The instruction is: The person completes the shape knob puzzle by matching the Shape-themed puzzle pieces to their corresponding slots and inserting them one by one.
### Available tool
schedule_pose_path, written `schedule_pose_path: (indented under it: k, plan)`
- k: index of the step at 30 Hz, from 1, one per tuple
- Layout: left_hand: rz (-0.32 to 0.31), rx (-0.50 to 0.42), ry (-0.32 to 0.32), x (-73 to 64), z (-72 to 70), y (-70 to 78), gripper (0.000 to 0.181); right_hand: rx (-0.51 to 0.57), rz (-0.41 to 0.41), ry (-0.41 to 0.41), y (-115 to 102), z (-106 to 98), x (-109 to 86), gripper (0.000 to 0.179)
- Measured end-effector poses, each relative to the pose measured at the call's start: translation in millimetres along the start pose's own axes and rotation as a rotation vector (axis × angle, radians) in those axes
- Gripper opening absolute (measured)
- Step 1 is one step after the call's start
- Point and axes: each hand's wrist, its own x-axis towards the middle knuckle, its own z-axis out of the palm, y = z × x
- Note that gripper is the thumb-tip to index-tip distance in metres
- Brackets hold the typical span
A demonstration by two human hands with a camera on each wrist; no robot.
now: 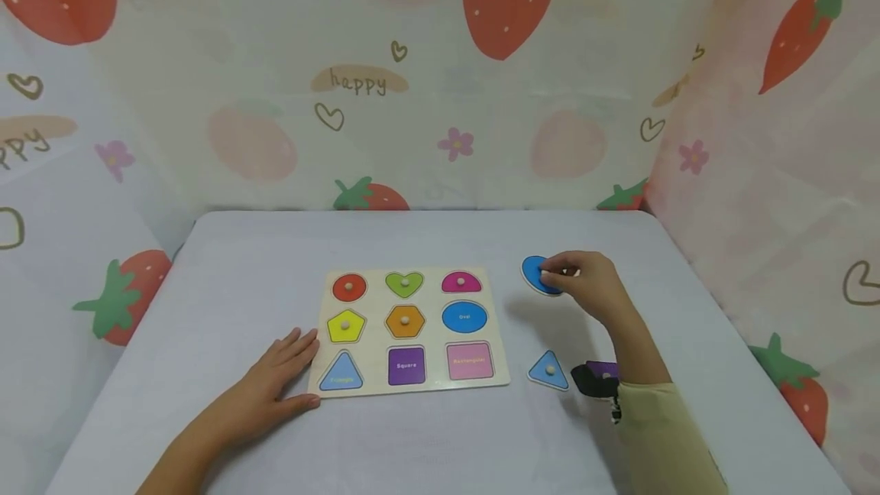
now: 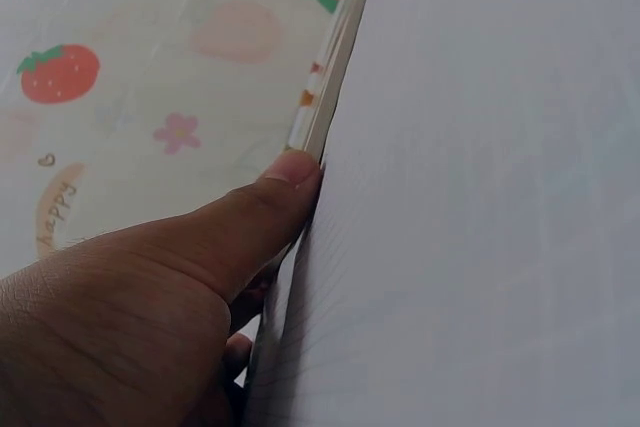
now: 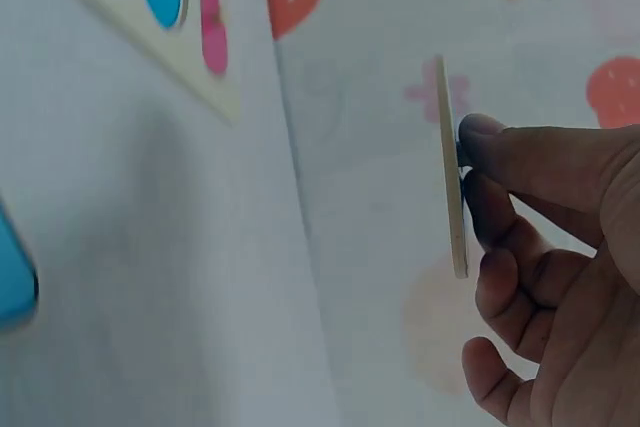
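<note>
From where I stand, the right hand (image 1: 587, 281), right of centre in the frame, holds the blue oval piece (image 1: 532, 273) tilted above the white table (image 1: 385, 449). Thumb and fingertips pinch its knob (image 1: 545, 275); in the right wrist view the other fingers bend loosely, clear of the piece. The left hand (image 1: 278, 373), lower left of centre, lies against the left edge of the pale board (image 1: 374, 365), fingers straight and near one another, thumb apart. The oval recess (image 1: 464, 325) is unfilled, at the right of the board's middle row. A blue triangle piece (image 1: 543, 379) and a purple piece (image 1: 605, 367), the latter partly hidden, lie at lower right. Good technique, I judge, confines the pinch to the knob, levels the oval, aligns its long axis with the recess before lowering, and steadies the board without lifting it.
</note>
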Motion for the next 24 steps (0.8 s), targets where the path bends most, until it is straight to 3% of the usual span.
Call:
schedule_pose_path:
  k: [8, 18, 24]
  plan:
    - [-0.037, -0.008, -0.027, 5.1, 2.5, -1.9, 0.095, 0.039, -0.023, -0.041, -29.6, 40.1, 8.6, 0.017]
    - [-0.034, -0.020, -0.027, 3.4, 2.9, -0.3, 0.094, 0.081, -0.033, -0.081, -39.3, 79.9, 9.3, 0.012]
    - [-0.020, -0.019, -0.002, 1.2, 2.2, -1.2, 0.093, 0.065, 0.019, -0.126, -44.7, 102.3, 11.2, 0.011]
